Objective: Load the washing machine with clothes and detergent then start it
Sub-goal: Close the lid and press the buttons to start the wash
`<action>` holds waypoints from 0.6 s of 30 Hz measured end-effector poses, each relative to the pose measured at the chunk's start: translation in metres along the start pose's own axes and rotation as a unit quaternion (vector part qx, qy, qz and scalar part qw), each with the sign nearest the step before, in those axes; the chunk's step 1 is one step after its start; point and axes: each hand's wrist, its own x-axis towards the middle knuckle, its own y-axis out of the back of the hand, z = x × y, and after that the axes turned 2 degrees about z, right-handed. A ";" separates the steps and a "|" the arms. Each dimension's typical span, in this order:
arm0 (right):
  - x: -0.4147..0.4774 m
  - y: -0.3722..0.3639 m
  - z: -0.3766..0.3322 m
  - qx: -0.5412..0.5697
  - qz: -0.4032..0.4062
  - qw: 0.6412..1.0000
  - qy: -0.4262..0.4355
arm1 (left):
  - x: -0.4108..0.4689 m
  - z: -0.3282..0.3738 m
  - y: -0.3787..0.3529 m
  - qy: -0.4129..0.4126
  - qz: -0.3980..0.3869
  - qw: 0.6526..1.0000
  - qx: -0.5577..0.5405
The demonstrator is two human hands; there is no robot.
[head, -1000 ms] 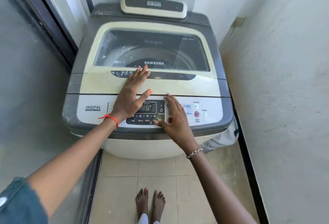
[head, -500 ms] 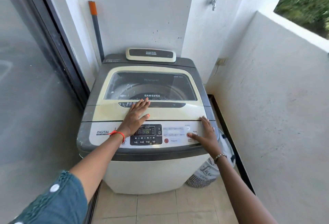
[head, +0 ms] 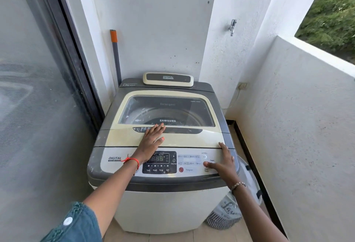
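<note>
Washing machine (head: 163, 207), lid (head: 192, 140) shut.
Right hand (head: 223, 163): fingers straight, holding nothing, flat on the control panel (head: 189, 169). Thumb tip at its 9 o'clock, apparently covering the start/pause button. This is the nearer hand.
Left hand (head: 151, 140): spread flat on the lid, 12 o'clock of the display (head: 157, 158).

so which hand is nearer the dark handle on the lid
Left. The left hand lies flat on the lid, fingertips on the dark handle; the right hand sits lower, on the control panel.
</note>
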 end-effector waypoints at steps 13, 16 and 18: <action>0.029 0.001 -0.004 -0.058 -0.031 0.998 -0.012 | -0.005 -0.005 -0.013 -0.015 0.063 0.997 0.036; 0.029 0.004 -0.002 -0.064 -0.038 0.997 -0.004 | -0.005 -0.003 -0.010 -0.012 0.053 0.998 0.026; 0.028 0.004 -0.001 -0.064 -0.049 0.997 -0.007 | -0.006 -0.002 -0.010 -0.006 0.045 0.999 0.016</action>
